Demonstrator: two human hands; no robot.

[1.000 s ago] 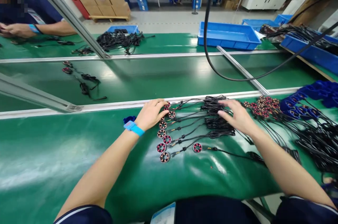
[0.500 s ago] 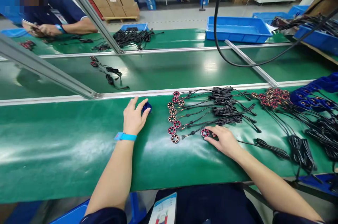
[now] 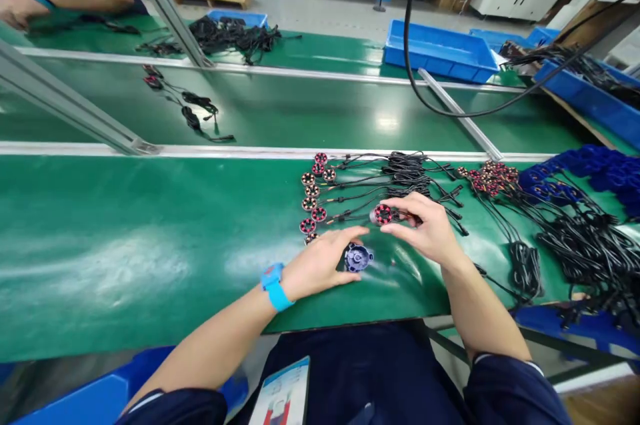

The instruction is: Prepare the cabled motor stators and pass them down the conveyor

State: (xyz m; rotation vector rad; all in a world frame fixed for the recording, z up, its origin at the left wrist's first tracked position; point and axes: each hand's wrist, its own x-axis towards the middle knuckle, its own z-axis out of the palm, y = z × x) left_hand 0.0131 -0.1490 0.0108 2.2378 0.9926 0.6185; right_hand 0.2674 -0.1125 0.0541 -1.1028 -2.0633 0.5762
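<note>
Blue round hollow cup [image 3: 359,257]: sits farther right than before, gripped between thumb and fingers of the left hand [image 3: 327,259], open side up.
Red-and-black round metal ring [image 3: 380,219]: tipped up, pinched by the right hand [image 3: 423,225], near the cup.
Row of red and copper-coloured rings [image 3: 308,209]: lies on the shiny green table [image 3: 150,211].

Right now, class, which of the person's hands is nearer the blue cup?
The left hand: it has the blue cup between thumb and fingers. The right hand is apart from it, off to its right, holding a red ring.
</note>
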